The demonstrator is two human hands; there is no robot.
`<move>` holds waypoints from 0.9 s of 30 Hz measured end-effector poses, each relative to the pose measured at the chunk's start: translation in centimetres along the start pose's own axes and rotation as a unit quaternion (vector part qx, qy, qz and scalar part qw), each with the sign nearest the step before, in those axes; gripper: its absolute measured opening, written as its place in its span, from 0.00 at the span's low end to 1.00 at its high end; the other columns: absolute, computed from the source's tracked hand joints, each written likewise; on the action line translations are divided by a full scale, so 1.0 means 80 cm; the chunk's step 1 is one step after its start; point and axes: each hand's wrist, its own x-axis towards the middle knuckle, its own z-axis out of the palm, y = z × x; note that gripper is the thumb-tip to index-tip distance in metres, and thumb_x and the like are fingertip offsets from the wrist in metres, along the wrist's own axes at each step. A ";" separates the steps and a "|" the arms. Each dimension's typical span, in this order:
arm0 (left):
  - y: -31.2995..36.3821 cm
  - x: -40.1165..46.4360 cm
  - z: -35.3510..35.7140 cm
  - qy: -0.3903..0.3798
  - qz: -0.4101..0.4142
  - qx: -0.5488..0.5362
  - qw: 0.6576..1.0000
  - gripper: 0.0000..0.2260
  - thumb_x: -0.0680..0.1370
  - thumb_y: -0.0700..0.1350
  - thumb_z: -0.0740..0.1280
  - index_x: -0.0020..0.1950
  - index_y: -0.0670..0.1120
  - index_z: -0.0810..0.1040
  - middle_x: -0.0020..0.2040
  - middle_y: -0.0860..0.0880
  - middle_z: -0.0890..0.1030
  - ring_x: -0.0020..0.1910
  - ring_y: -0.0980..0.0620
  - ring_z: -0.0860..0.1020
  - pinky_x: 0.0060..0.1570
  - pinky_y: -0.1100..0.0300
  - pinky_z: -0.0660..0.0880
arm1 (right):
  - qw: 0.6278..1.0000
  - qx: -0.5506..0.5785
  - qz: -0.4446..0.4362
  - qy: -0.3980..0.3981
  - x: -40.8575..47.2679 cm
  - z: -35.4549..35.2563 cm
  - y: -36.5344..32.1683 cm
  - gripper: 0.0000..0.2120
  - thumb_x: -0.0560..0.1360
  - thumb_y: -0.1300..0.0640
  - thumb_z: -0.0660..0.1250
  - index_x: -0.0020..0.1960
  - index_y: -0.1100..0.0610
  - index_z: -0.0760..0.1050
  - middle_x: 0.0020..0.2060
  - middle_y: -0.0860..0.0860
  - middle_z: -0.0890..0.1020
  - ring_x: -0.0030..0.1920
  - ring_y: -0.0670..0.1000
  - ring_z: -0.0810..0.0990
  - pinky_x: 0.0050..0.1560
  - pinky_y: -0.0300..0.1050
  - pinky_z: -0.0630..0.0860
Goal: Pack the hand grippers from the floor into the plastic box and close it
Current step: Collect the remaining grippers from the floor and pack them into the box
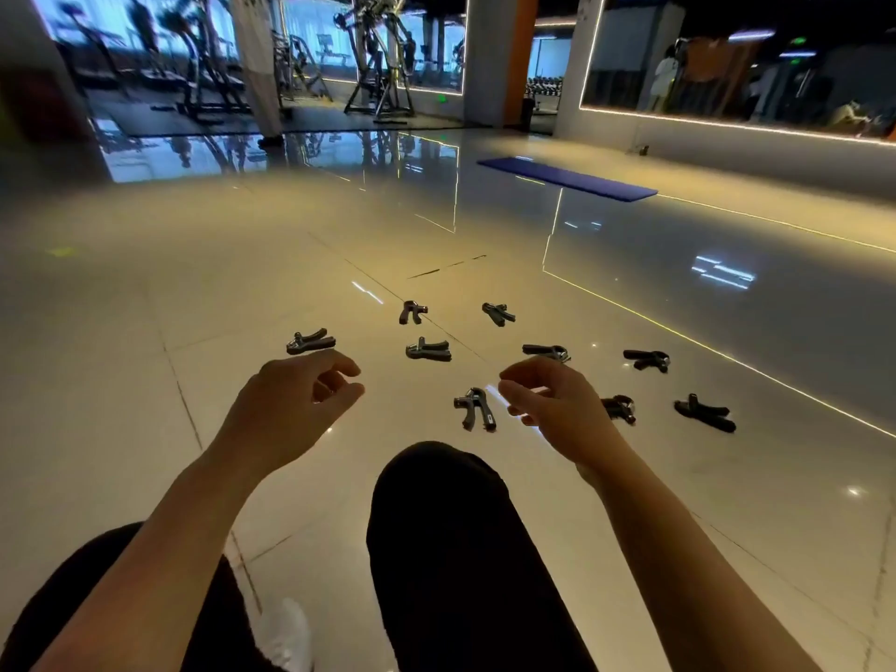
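Setting: gym floor (145,293) of glossy pale tiles; the person sits on it with dark-trousered legs (456,550) stretched forward and a white shoe (286,632) at the near edge.
Left hand (296,405): raised above the floor, fingers loosely curled toward the thumb, nothing between them; it touches no gripper.
Right hand (552,405): raised likewise, fingers half curled with the tips pointing left, holding nothing.
Hand grippers, count: nine dark ones visible, all lying loose on the floor ahead of the hands.
Far pair: one hand gripper (412,312) at far centre, another (498,313) to its right.
Middle row: left gripper (310,341) just beyond the left hand; centre gripper (428,350) between the two hands and farther out; one gripper (547,352) just beyond the right hand's fingertips; right gripper (647,359) well to the right.
Near row: near gripper (475,409) just left of the right hand, handles pointing toward the person; one gripper (619,408) partly hidden behind the right hand; rightmost gripper (705,413) lying apart.
Spacing: none of the grippers touch one another.
Background: blue exercise mat (567,179) flat on the floor at far right; exercise machines (378,55) along the far wall; mirror (737,60) with a lit edge on the right wall.
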 end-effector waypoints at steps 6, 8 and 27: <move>-0.051 0.066 -0.010 -0.020 -0.026 0.031 0.999 0.04 0.74 0.52 0.68 0.47 0.58 0.76 0.40 0.62 0.78 0.41 0.63 0.77 0.45 0.58 0.76 | 0.999 -0.035 -0.001 -0.029 0.089 0.032 0.007 0.06 0.76 0.53 0.66 0.53 0.50 0.75 0.46 0.45 0.80 0.41 0.45 0.80 0.33 0.31 0.75; -0.063 0.103 -0.006 -0.031 -0.029 0.039 0.998 0.04 0.74 0.51 0.68 0.48 0.57 0.76 0.39 0.62 0.77 0.41 0.63 0.77 0.44 0.60 0.74 | 0.999 -0.031 0.012 -0.026 0.116 0.030 0.020 0.07 0.76 0.53 0.66 0.54 0.50 0.74 0.45 0.43 0.79 0.40 0.44 0.80 0.32 0.30 0.72; -0.273 0.373 0.204 -0.075 -0.066 0.032 0.994 0.09 0.76 0.48 0.67 0.55 0.54 0.77 0.45 0.56 0.80 0.43 0.59 0.77 0.45 0.57 0.76 | 0.962 -0.142 0.223 -0.060 0.390 0.128 0.240 0.15 0.74 0.50 0.68 0.59 0.50 0.72 0.55 0.50 0.74 0.52 0.51 0.76 0.54 0.53 0.76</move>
